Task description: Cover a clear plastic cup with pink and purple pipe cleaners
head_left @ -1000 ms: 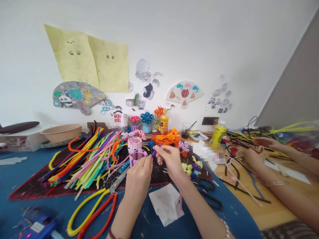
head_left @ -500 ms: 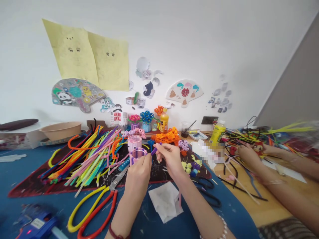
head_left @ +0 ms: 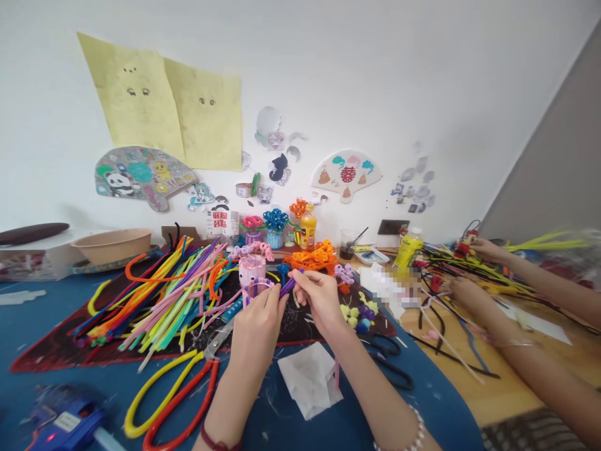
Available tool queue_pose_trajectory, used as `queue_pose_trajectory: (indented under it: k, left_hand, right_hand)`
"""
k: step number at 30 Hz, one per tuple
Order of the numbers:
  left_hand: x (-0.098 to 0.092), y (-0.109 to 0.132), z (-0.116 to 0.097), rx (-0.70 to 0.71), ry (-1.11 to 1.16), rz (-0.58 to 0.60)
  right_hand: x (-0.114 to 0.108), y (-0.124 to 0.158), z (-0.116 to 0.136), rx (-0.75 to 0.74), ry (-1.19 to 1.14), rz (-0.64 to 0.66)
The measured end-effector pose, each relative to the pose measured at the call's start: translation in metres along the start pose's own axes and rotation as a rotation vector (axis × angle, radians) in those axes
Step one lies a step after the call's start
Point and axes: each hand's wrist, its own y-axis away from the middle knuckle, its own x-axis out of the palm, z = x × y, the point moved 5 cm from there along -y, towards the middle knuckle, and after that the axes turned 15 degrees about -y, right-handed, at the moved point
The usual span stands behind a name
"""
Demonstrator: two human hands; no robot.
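Observation:
A small purple pipe cleaner piece (head_left: 288, 287) is pinched between my two hands at the middle of the view. My left hand (head_left: 260, 316) has its fingers closed on the piece's left end. On the other side, my right hand (head_left: 319, 297) grips it with thumb and forefinger, the other fingers curled. Just behind my left hand stand a pink ribbed cup (head_left: 252, 271) and a pink and purple ring-shaped piece (head_left: 257, 288), partly hidden by that hand.
Red and yellow handled scissors (head_left: 206, 369), a blue glue gun (head_left: 70, 419) and a pile of coloured pipe cleaners (head_left: 159, 288) lie left. White paper (head_left: 310, 381) is in front. Black scissors (head_left: 387, 357) lie right, near another person's hands (head_left: 469, 294) and a yellow bottle (head_left: 407, 249).
My hands keep hold of the purple piece, with a slight shift in grip. The other person's far hand has lifted a red figure up and back.

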Motion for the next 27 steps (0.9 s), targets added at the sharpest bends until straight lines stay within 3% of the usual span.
queue_pose_trajectory:
  k: [7,13,22,27]
  left_hand:
    - [-0.004,-0.001,0.002,-0.059,0.076,-0.052]
    - [0.001,0.000,0.008,-0.141,0.224,0.052]
    - [0.013,-0.003,0.027,-0.550,0.686,0.260]
    - [0.017,-0.001,0.038,-0.721,0.888,0.296]
  right_hand:
    - [0.006,0.003,-0.008,0.033,0.036,0.038]
    - [0.006,0.003,-0.009,0.060,0.052,0.057]
    - [-0.005,-0.004,-0.001,0.070,0.033,0.048]
    - [-0.009,-0.008,0.003,0.088,0.138,0.115]
